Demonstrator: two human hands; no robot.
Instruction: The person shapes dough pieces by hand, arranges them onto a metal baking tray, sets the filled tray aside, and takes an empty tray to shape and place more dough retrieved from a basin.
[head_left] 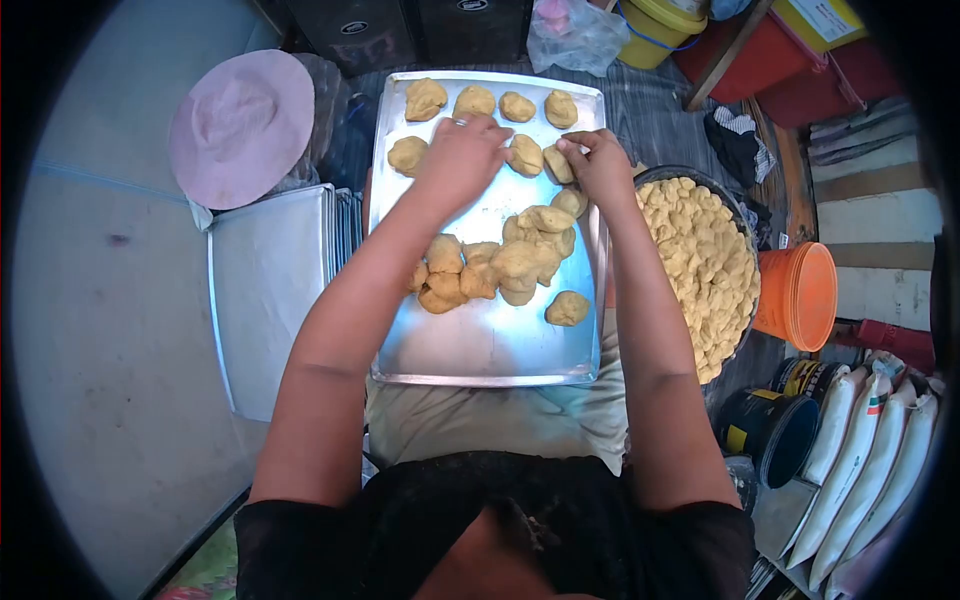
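Observation:
A metal tray [465, 350] lies in front of me with a row of four dough lumps along its far edge. My left hand [468, 155] is over the second row, between a lump at the left [407, 156] and another [525, 155] by its fingertips; what is under the palm is hidden. At the right edge my right hand [596, 165] has its thumb and fingers closed on a dough piece [559, 165]. Nearer to me is a heap of dough lumps [520, 262], with a single lump [567, 309] to its right.
A round basin [745, 215] full of dough pieces stands right of the tray. Stacked trays [265, 290] and a pink hat [240, 125] are at the left. An orange bucket [808, 297], dark buckets [790, 440] and white packs [855, 465] are at the right.

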